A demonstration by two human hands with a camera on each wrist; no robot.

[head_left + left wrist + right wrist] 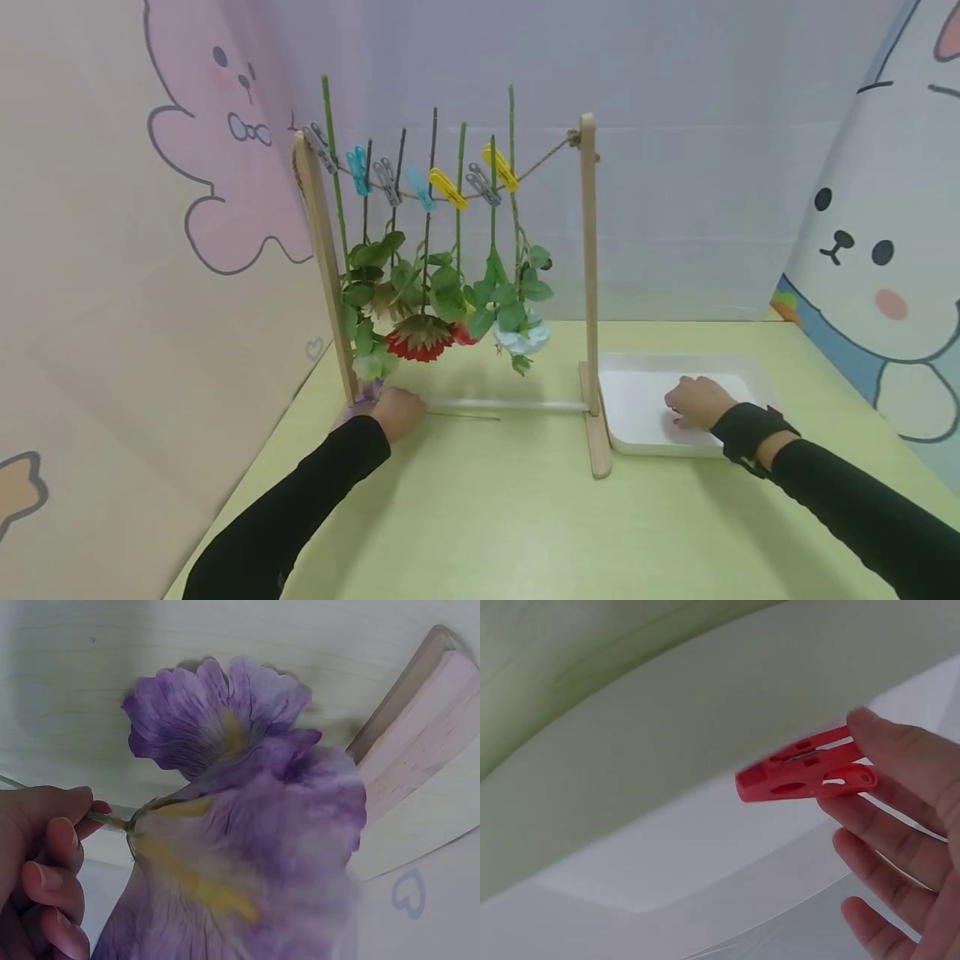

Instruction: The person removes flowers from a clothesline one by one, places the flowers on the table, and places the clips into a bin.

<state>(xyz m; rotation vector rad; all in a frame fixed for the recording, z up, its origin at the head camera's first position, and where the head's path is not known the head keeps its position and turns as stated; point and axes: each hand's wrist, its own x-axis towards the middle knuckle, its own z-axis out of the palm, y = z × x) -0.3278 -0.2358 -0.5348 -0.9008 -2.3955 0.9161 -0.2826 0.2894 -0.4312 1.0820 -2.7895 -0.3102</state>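
Note:
My left hand point(399, 413) pinches the green stem point(109, 820) of a purple artificial flower point(247, 825) just below its bloom. The petals are purple with yellow streaks, and they face the foot of the rack's left post in the left wrist view. A thin length of stem lies toward the right of this hand in the head view. Over the white tray point(637, 446), my right hand point(699, 402) holds a red clothespin point(802, 771) between thumb and forefinger, its other fingers loosely bent. The clothespin's nose points away from the hand.
A wooden rack point(590, 275) stands on the table, a rope point(551, 155) strung between its posts. Several flowers hang upside down from it by grey, blue and yellow clothespins, among them a red flower point(420, 337) and a pale blue flower point(522, 335). A curtain wall closes off the left.

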